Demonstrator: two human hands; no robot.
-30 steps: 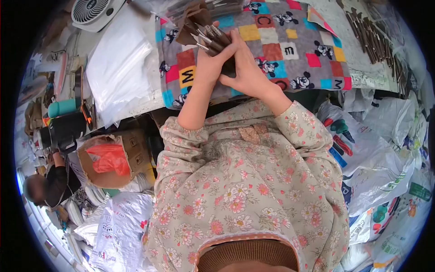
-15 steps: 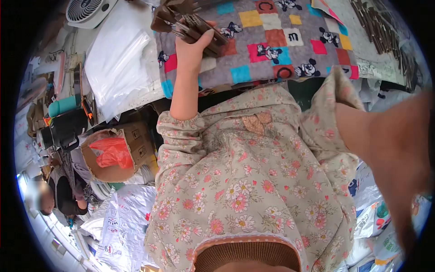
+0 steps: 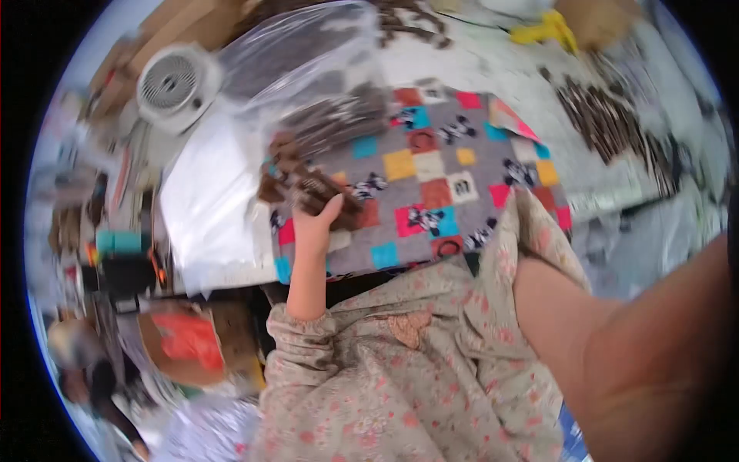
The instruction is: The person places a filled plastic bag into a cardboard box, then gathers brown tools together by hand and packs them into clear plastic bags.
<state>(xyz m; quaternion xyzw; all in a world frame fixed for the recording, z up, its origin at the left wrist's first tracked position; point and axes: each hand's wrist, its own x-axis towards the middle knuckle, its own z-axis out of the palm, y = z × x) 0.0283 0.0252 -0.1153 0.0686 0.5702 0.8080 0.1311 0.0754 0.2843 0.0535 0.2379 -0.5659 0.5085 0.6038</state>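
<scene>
My left hand (image 3: 315,223) is closed round a bundle of brown strip-like pieces (image 3: 312,189), held over the left part of a patterned cloth (image 3: 400,223) with cartoon mice and coloured squares. Just beyond the bundle lies a clear plastic bag (image 3: 331,77) with more brown pieces inside. My right forearm, large and blurred, rises close to the camera at the right edge; the hand at its end is out of view.
A white fan (image 3: 173,86) and white plastic sheets (image 3: 212,208) are at the left. More brown pieces (image 3: 608,119) lie at the right, near a yellow object (image 3: 546,32). Below left are a cardboard box (image 3: 231,343) and another person (image 3: 100,393).
My right hand has left the bundle and its arm has come up close to the camera. The view has tilted forward, showing more of the table. The left hand has kept the bundle.
</scene>
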